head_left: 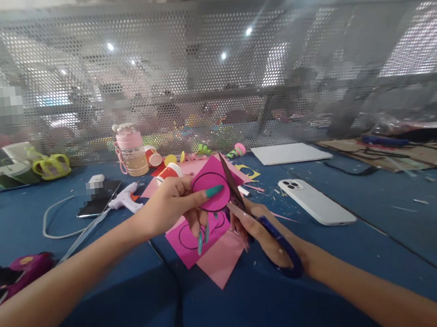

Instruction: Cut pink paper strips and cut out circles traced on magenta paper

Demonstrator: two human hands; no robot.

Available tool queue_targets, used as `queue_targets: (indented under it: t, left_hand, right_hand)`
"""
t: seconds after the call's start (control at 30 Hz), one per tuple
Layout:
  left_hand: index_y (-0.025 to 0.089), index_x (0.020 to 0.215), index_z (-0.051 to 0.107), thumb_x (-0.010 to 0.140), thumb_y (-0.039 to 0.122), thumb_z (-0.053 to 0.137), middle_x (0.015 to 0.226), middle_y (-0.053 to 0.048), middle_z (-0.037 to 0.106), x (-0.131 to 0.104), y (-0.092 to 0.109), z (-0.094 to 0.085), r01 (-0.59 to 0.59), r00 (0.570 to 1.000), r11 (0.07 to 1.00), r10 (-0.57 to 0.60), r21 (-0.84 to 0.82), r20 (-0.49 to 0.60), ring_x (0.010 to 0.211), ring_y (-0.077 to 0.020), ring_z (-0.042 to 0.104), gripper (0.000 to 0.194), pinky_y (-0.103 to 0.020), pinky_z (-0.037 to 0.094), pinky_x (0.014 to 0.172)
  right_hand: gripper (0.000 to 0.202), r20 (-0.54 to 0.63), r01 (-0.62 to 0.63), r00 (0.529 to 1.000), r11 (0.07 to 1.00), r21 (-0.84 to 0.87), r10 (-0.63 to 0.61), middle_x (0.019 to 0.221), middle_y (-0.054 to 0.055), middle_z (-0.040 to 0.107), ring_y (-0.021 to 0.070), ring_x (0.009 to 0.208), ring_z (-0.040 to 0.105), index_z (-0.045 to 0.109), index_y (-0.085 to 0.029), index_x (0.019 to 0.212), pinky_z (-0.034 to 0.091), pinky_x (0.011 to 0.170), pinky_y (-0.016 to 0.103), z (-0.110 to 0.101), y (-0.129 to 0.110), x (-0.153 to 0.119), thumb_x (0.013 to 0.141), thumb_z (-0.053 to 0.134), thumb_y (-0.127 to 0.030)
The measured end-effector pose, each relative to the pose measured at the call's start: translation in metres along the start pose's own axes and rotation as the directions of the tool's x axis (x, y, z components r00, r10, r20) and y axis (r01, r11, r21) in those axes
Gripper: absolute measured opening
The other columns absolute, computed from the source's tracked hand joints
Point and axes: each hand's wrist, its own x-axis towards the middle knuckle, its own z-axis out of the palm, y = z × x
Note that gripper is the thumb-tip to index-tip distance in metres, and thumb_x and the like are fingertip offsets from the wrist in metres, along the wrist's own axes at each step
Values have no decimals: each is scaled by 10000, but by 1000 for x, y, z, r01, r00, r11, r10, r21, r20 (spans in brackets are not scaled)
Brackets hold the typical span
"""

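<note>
My left hand (181, 201) pinches a piece of magenta paper (216, 197) with a black circle drawn on it, the thumb lying across the circle. My right hand (262, 226) is wrapped round a pair of scissors (282, 250) with dark blue handles. Their dark blades point upward along the right side of the drawn circle. Below the hands lies another magenta sheet (187, 252) with drawn circles, partly hidden by my left fingers. A light pink sheet (220, 270) sticks out under it.
A white phone (318, 202) lies at right, near paper scraps. A glue gun (126, 198) and a dark phone (99, 198) with a cable are at left. Behind stand a pink bottle (131, 152) and red paper cups (169, 174). A perforated metal screen (209, 71) closes off the back.
</note>
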Motion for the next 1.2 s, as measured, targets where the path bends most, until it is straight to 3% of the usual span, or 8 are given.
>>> queue_targets:
  t: [0.2, 0.47, 0.67, 0.8, 0.9, 1.07, 1.2]
  left_hand:
    - [126, 615, 514, 771, 263, 584, 472, 16, 619, 0, 0, -2, 17, 1000, 1000, -17, 0, 23, 289, -58, 510, 220, -139, 420, 340]
    - [133, 622, 520, 785, 223, 553, 459, 8, 611, -1, 6, -3, 55, 998, 998, -55, 8, 42, 299, -76, 520, 189, -151, 389, 332]
    - [138, 579, 520, 760, 253, 583, 434, 9, 605, -1, 8, -6, 82, 992, 996, -84, 19, 95, 265, -62, 484, 223, -142, 382, 318]
    - [143, 567, 532, 758, 260, 586, 425, 12, 599, 0, 6, -7, 84, 990, 996, -84, 7, 113, 265, -51, 479, 231, -124, 358, 304]
    - [139, 579, 527, 763, 261, 582, 428, 6, 603, 1, 6, -8, 101, 988, 995, -101, 8, 115, 273, -60, 496, 227, -129, 371, 314]
    - [123, 707, 533, 738, 318, 618, 556, -36, 667, 0, -4, -3, 72, 997, 995, -73, -75, -8, 394, -119, 604, 215, -189, 478, 417]
    - [111, 740, 545, 659, 438, 670, 632, -71, 686, -14, -28, 5, 40, 993, 972, -65, -232, -99, 466, -159, 644, 360, -226, 515, 465]
  right_hand:
    - [386, 22, 32, 999, 999, 36, -33, 501, -63, 383, 76, 404, 383, 436, -195, 748, 355, 414, 221, -1, -3, -1, 840, 341, -557]
    - [342, 13, -47, 999, 999, 10, 47, 469, -72, 365, 73, 376, 382, 422, -200, 711, 354, 406, 220, -1, -3, -2, 857, 355, -502]
    - [365, 93, 25, 995, 1000, -5, -24, 555, -36, 433, 88, 460, 439, 437, -190, 727, 388, 467, 233, -2, -4, -1, 857, 339, -516]
    - [343, 22, 12, 1000, 1000, -14, -11, 551, -41, 418, 92, 473, 434, 435, -200, 726, 389, 481, 232, -1, -9, -3, 853, 356, -508]
    - [347, 33, -16, 999, 1000, 13, 16, 526, -54, 394, 90, 445, 408, 419, -207, 730, 374, 446, 227, -1, -9, -3, 830, 380, -537]
    - [395, 63, -119, 992, 983, 143, 111, 459, -70, 386, 74, 373, 390, 402, -200, 697, 360, 387, 205, 2, -7, -1, 836, 343, -566]
    - [425, 112, -195, 978, 964, 183, 177, 444, -71, 380, 69, 370, 380, 392, -199, 660, 338, 370, 192, 5, -21, -2, 798, 376, -601]
